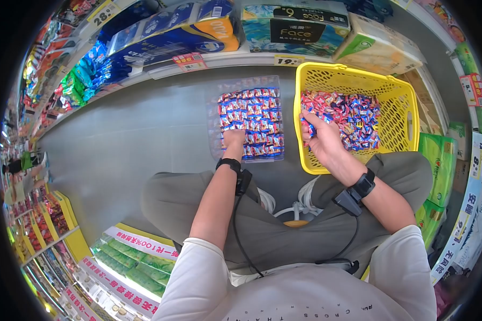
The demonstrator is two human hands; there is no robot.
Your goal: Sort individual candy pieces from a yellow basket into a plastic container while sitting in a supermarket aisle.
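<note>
A clear plastic tray lies on the floor, with small blue, red and white wrapped candies set in rows inside it. My left hand reaches down onto the lower left of these rows, its fingertips hidden among the wrappers. To the right is a yellow basket holding a loose heap of similar candies, pink ones mostly toward the upper left. Over the basket's left side, my right hand pinches blue-and-red wrapped candies between thumb and fingers.
Above the tray and basket, a shelf edge carries large tissue packs. Green packs stand to the right of my knee. At the lower left are more green packs and candy shelves. A person's legs show at far left.
</note>
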